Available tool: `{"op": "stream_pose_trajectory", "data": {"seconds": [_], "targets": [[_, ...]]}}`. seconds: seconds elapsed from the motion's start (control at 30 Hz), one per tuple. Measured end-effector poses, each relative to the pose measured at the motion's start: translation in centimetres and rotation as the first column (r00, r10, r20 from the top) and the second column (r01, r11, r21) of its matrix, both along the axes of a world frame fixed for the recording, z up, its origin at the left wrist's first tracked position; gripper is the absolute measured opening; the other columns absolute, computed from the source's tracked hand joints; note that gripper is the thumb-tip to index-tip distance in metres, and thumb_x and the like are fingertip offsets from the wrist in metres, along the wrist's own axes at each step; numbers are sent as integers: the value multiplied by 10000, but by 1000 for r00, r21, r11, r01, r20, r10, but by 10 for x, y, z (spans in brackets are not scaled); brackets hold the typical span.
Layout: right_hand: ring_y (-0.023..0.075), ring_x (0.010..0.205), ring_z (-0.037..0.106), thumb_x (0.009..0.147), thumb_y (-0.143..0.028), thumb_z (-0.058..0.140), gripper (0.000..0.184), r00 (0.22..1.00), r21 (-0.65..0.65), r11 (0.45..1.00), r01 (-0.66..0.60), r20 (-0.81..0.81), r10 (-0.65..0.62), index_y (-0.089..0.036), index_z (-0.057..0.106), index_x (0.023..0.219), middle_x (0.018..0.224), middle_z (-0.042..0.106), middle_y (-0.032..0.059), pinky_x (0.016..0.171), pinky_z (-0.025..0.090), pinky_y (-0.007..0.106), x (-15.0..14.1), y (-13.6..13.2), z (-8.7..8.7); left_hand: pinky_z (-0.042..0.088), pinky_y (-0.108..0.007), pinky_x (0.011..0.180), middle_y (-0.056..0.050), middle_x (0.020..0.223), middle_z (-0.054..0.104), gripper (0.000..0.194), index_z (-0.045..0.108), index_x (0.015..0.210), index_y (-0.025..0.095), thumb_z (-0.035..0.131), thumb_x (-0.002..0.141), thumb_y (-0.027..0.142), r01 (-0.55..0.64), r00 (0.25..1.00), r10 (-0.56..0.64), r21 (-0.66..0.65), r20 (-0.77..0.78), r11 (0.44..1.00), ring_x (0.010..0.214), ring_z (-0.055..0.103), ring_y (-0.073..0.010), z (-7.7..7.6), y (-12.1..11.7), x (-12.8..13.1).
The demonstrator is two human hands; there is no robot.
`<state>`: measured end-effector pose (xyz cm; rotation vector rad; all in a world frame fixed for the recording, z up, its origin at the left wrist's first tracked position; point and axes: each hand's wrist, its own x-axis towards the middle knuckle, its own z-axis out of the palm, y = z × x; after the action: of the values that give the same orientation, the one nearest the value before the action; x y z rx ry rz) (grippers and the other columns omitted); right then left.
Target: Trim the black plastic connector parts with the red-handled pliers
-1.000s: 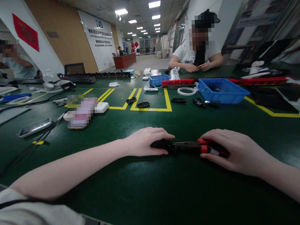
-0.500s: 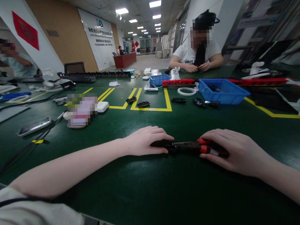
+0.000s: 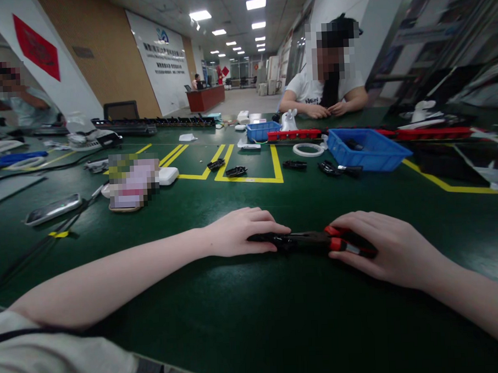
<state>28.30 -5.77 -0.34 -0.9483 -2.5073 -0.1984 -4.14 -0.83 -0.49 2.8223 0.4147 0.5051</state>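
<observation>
Between the thumb and fingers of my left hand [image 3: 245,232] is a small black part [image 3: 281,241], its far side hidden by the fingers. My right hand [image 3: 383,246] is wrapped round the red and black handles of a pair of pliers [image 3: 317,239]. The pliers' jaws point left and meet the black part; exactly what they grip is too dark to make out. Both hands rest low over the green table [image 3: 238,319].
Several similar black parts, one a black piece [image 3: 236,171], lie beyond my hands near yellow tape. A blue bin [image 3: 367,151] and white ring [image 3: 308,149] stand right of them. A phone [image 3: 135,183] and cables [image 3: 65,227] lie left. A person [image 3: 327,84] sits opposite.
The whole view has shifted slightly. My hands, the black part and the pliers keep nearly the same pose. The person opposite has lowered their hands a little.
</observation>
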Motion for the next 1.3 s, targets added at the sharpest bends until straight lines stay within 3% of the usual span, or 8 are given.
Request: {"op": "stream_pose_trajectory", "data": {"seconds": [0.4,0.83,1.07,1.3], "targets": [[266,814,716,897,-461,622,346,997,119,992,-31,67,23,-173,621,1090,971,740,121,679,575,395,-3,-1,4,482,-376,894,-115,1170,663,293,650,1225,149,613,981,308,20,999,-20,-8,35,1000,1041,628,-247,0,0,1],[268,850,703,878,-392,672,348,994,284,958,-35,108,4,-166,593,1130,1000,726,134,727,562,414,8,1,6,479,-384,910,-114,1177,659,293,647,1246,171,598,990,303,19,999,-18,-3,27,1000,1054,623,-248,0,0,1],[276,836,706,858,-388,698,346,997,280,959,-38,76,17,-180,610,1121,981,734,125,719,554,425,7,2,8,482,-379,912,-118,1206,640,350,602,1331,194,577,1001,308,6,1000,-6,8,-1,1000,1078,611,-252,1,-2,0],[316,861,710,849,-396,688,335,999,172,985,5,43,-13,-232,622,1133,1014,744,121,743,557,491,6,-1,8,481,-386,905,-118,1171,657,319,595,1280,159,584,993,297,7,1000,-7,-15,10,1000,1056,615,-252,3,-2,1]]}}
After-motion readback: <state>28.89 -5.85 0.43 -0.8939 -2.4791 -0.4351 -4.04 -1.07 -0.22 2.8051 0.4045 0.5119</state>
